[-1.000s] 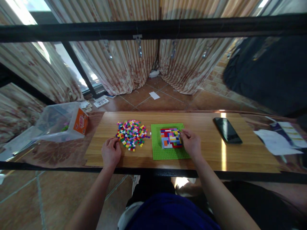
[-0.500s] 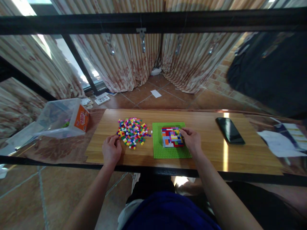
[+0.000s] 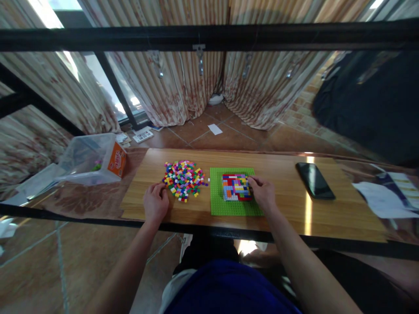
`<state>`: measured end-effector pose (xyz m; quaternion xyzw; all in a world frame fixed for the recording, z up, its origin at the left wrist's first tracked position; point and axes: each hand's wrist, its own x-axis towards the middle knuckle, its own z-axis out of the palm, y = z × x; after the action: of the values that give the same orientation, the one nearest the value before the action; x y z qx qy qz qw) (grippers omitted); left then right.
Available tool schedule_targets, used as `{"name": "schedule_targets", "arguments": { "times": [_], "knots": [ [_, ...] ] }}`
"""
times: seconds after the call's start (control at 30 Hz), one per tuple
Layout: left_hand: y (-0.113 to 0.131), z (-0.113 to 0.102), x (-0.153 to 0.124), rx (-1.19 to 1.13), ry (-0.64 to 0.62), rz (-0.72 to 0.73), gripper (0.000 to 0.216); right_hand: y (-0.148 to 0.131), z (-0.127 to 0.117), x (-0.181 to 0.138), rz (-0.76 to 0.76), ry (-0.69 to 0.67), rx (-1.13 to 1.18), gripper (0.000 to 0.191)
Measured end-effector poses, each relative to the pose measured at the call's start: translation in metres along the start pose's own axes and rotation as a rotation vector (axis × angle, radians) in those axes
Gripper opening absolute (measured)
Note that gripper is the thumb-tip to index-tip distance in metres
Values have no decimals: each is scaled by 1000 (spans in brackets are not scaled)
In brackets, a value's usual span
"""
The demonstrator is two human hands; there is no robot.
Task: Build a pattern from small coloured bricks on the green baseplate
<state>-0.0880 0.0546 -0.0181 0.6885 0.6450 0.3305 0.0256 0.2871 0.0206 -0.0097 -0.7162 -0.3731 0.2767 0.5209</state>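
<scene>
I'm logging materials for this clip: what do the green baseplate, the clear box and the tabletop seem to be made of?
Green baseplate: probably moulded plastic, fairly matte, with regular studs. Clear box: likely smooth plastic, its walls see-through. Tabletop: wood or wood-look laminate; grain shows, and a bright reflection suggests some gloss.

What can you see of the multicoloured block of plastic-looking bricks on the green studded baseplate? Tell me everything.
The multicoloured, roughly rectangular block of plastic-looking bricks is a patchwork of small pieces, including red, blue, orange, yellow and white, set closely together. White and red show along its near edge. It sits flat around the middle of the green, studded baseplate, with green visible on its left, near and far sides. Fingertips of the bare right hand are at its right edge; whether they pinch a brick there is too small to tell.
</scene>
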Motion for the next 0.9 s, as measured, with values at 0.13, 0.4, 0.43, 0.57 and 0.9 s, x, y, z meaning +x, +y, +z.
{"name": "schedule_targets", "arguments": {
  "times": [0.13, 0.4, 0.43, 0.57, 0.9],
  "knots": [
    [0, 0, -1, 5, -7, -8, 25, -9, -7, -5, -33, 134, 50, 49],
    [-2, 4, -3, -2, -2, -5, 25, -68, 28, -53, -462, -202, -212, 27],
    [-1, 3, -4, -4, 0, -7, 24, -72, 38, -59, -511, -268, -285, 25],
    [1, 1, -5, -7, -14, -18, 24, -79, 76, -71, -586, -448, -663, 25],
    [0, 1, -5, -6, -9, -19, 25, -81, 117, -67, -450, -508, -1056, 32]
  ]
}}
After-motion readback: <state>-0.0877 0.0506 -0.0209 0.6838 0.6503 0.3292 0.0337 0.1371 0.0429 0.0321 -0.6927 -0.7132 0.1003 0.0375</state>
